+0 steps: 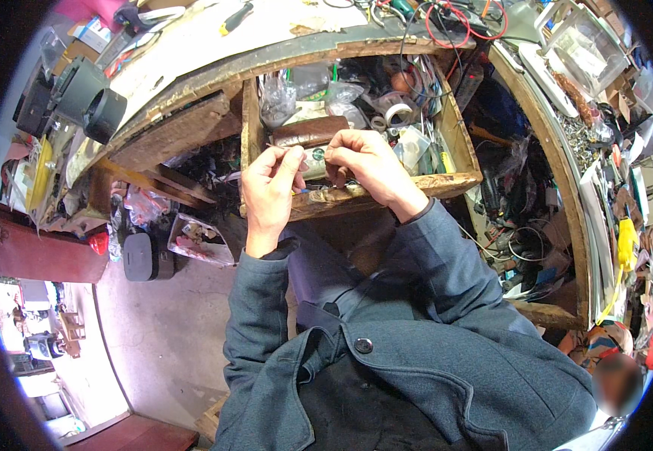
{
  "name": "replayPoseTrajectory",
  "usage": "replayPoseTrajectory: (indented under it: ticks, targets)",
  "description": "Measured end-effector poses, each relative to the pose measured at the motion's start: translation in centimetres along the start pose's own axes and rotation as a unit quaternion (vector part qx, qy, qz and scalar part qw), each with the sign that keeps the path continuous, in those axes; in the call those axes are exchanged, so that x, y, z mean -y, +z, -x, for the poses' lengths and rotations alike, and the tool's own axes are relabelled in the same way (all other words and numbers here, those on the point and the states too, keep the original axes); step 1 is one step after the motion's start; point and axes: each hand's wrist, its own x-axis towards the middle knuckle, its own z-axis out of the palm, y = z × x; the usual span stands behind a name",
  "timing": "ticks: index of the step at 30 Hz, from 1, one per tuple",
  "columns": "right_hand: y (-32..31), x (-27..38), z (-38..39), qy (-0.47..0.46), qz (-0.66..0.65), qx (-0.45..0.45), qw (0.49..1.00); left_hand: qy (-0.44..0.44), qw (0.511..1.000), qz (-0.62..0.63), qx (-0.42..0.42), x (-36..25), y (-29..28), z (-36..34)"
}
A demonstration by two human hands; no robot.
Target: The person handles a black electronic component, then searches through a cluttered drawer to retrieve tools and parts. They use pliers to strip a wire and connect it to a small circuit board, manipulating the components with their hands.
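Over an open wooden drawer [409,185], both my hands are raised close together with fingers pinched. Between them is a small clear plastic bag [315,158] with a green mark; its outline is hard to make out. My left hand [268,189] grips its left side between thumb and fingertips. On the other side, my right hand [371,165] is closed with its fingers curled down at the bag's edge. Just beyond the fingertips lies a brown leather-like case [307,131]. Clear plastic bags [277,103] and a white tape roll [399,114] sit farther back in the drawer.
On the bench [183,56] lie a screwdriver [236,19] and red and black cables [446,30]. A black device [78,98] stands at the left. Cluttered shelving with a yellow object [627,244] runs along the right. A dark box [146,257] and an open carton [202,240] are on the floor.
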Motion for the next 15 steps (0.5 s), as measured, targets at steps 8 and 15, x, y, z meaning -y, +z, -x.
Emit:
replayPoseTrajectory:
  ticks: [8, 15]
  targets:
    - [0.04, -0.60, -0.01, -0.023, 0.038, -0.019, 0.999, 0.018, 0.999, 0.030, 0.018, 0.80, -0.31, -0.10]
    - [0.25, -0.31, 0.19, -0.060, 0.185, -0.054, 0.979, 0.014, 1.000, 0.004, 0.001, 1.09, -0.73, -0.02]
